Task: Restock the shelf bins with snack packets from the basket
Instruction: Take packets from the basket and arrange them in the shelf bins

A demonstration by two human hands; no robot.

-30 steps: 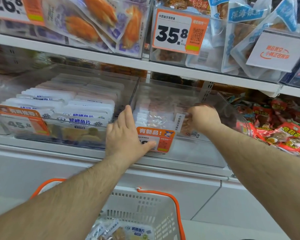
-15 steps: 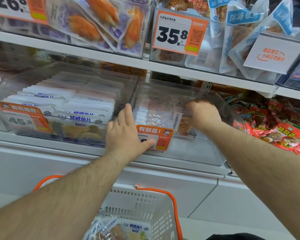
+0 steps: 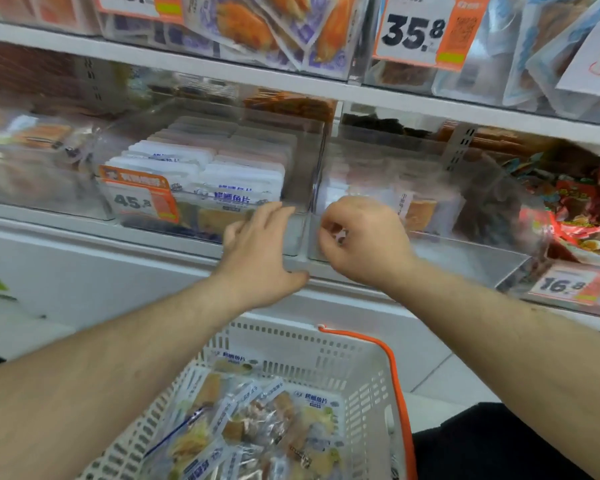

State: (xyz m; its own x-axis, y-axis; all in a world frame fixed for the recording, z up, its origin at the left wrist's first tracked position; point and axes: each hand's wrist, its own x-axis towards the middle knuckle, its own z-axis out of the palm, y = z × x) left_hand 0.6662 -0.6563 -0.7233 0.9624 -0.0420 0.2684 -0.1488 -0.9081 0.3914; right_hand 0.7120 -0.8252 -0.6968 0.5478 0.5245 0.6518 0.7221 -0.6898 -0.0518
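We noted both hands up at the clear shelf bins: left hand with fingers spread and straight, right hand with fingers curled, holding nothing we could see. Snack packets lay heaped in the basket directly below, somewhat nearer the left hand.

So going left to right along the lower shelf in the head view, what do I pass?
45.8 price tag → left hand → right hand → red snack packets → 16.8 price tag.
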